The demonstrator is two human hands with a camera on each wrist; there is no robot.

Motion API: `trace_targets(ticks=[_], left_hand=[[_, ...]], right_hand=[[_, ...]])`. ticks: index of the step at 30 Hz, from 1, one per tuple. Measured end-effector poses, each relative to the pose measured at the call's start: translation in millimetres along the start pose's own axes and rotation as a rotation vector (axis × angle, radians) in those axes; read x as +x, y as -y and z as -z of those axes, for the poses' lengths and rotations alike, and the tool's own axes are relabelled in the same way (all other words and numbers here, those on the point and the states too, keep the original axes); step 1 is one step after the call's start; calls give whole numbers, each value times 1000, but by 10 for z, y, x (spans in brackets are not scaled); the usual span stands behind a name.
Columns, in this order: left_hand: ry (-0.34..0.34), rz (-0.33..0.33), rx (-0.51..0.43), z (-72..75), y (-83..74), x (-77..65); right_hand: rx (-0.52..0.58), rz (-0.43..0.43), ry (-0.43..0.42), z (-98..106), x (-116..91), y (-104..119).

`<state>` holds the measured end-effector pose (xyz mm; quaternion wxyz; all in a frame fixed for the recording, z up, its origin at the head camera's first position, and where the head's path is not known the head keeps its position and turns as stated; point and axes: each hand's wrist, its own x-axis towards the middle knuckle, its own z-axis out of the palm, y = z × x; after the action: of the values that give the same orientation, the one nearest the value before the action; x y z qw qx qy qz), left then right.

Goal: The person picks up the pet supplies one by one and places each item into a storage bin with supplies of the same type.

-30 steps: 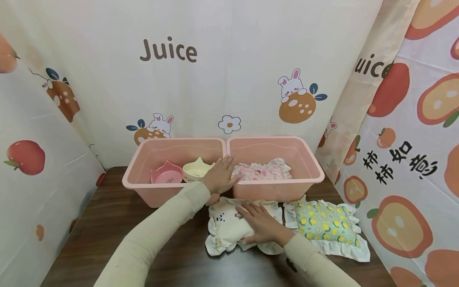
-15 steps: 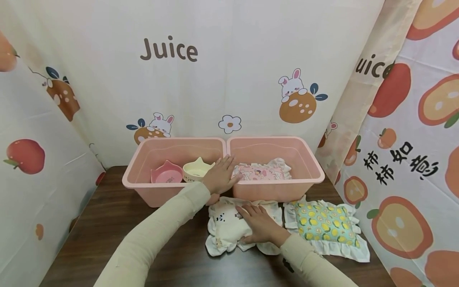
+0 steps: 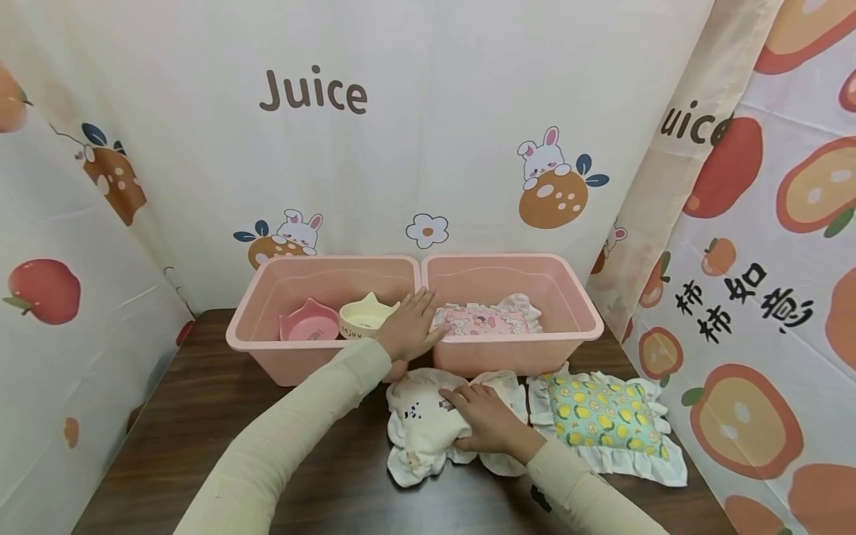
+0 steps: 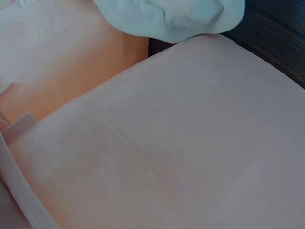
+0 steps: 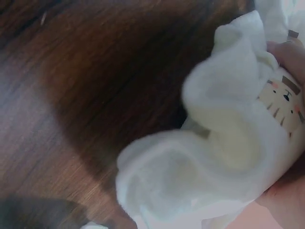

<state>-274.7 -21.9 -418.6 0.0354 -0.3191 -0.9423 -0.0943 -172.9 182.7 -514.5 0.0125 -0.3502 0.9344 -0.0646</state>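
White ruffled pillow [image 3: 426, 423] was at lower centre of frame, pinched by right hand [image 3: 495, 420], presumably for secure hold. Left hand [image 3: 412, 327] lay extended over adjoining pink bins [image 3: 511, 360] mid-frame, probably steadying them.

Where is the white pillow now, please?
In the head view, the white pillow is just right of centre, gripped by the right hand, in front of the bins, left of the lemon pillow.
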Motion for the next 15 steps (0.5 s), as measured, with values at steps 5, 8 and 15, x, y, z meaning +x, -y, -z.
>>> trace_targets(ticks=[5, 8, 15], left_hand=[[16, 1, -8, 25, -9, -10], [17, 0, -9, 35, -13, -14], [7, -5, -28, 48, -15, -13]], right_hand=[[15, -1, 22, 57, -64, 50], [17, 19, 14, 89, -109, 81], [11, 46, -14, 207, -218, 131]])
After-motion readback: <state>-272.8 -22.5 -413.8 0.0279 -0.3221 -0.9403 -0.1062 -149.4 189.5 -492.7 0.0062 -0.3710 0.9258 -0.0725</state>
